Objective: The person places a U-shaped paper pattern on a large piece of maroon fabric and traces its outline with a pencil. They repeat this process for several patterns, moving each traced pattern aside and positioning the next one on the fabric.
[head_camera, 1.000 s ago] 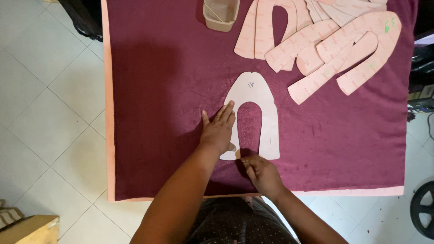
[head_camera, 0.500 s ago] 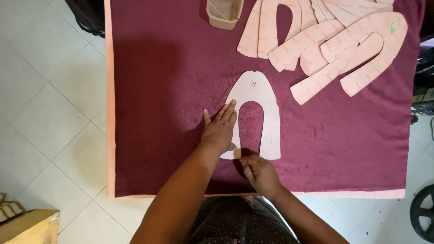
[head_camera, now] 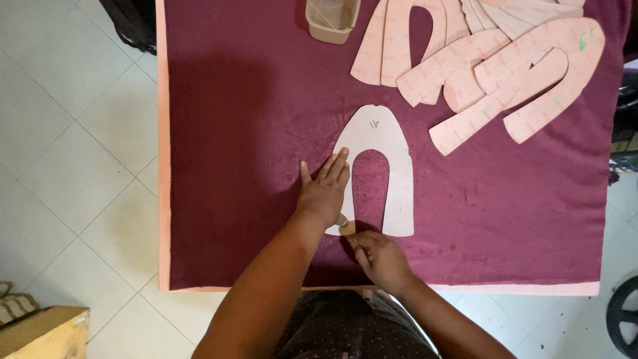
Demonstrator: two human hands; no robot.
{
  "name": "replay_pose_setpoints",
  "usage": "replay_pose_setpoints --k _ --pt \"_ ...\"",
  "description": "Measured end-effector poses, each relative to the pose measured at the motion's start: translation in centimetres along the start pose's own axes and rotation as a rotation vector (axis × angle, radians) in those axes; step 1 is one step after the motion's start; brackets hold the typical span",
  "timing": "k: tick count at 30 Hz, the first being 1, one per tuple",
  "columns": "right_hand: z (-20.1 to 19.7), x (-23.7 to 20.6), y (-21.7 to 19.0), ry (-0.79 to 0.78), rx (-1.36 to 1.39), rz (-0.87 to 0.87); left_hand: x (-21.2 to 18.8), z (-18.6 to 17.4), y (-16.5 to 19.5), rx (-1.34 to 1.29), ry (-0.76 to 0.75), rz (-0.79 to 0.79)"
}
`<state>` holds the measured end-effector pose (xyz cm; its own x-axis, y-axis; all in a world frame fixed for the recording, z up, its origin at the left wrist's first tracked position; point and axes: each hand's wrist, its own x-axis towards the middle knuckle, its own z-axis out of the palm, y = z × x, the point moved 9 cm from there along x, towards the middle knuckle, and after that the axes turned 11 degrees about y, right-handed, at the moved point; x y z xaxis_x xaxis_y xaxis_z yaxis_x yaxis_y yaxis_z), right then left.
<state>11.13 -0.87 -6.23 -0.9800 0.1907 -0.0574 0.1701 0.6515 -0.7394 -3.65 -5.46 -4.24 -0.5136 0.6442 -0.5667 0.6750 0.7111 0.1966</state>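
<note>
Here, the left hand (head_camera: 324,194) lies flat on the horseshoe-shaped pattern (head_camera: 397,174); the right hand (head_camera: 377,256) is curled at its lower end on the maroon cloth (head_camera: 239,133), whether gripping anything I cannot tell.

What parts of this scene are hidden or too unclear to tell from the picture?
Head view only:
- Right hand: whether its fingertips pinch a tool is too small to tell.
- White horseshoe-shaped pattern: its left leg is mostly covered by the left hand.
- Plastic tub: cut off by the top edge; contents unclear.
- Pile of pink patterns: cut off by the top edge, pieces overlapping, so no count.
- Maroon cloth: its near edge is hidden by the person's body.
</note>
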Motion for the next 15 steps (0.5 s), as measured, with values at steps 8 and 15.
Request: replay_pose_setpoints --k 8,15 --pt "-2.4 0.7 2.4 0.094 0.014 0.18 0.0 0.4 -0.1 -0.045 0.015 -0.015" --pt "-2.3 2.7 1.0 0.15 -0.031 0.043 -0.4 0.7 0.3 0.026 0.128 -0.004"
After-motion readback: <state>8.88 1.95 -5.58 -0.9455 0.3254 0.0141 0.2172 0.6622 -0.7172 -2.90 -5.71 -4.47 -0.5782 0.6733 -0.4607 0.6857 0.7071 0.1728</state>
